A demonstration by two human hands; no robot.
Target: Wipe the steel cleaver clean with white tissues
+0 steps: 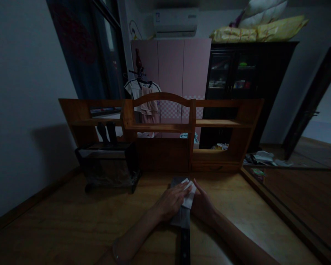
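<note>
In the head view, both hands meet over the cleaver at the near middle of the table. The left hand point(168, 202) lies palm down, its fingers nearly straight and together on a folded white tissue point(189, 200) over the blade; whether they pinch it cannot be told. The right hand point(205, 208) is at the tissue's three o'clock side, thumb raised along it; its other fingers are mostly hidden, so its grip cannot be told. A thin bracelet point(115, 251) circles the left wrist.

The cleaver point(180, 221) lies on the table point(99, 224), its broad blade toward twelve o'clock and its black riveted handle toward six, untouched by either hand.

Taking the hands as the clock's centre, a dark-framed knife holder point(105, 167) stands between nine and ten o'clock, with two black handles point(112, 133) rising from it. A wooden shelf unit point(160, 127) spans the table's far side at twelve. Beyond it stand a pink wardrobe point(169, 66) at twelve, hanging clothes point(147, 99) at eleven, and a black cabinet point(264, 77) at one, topped by yellow bundles point(281, 32). An air conditioner point(176, 24) is mounted above the wardrobe. A dark door point(310, 99) stands at two o'clock.
</note>
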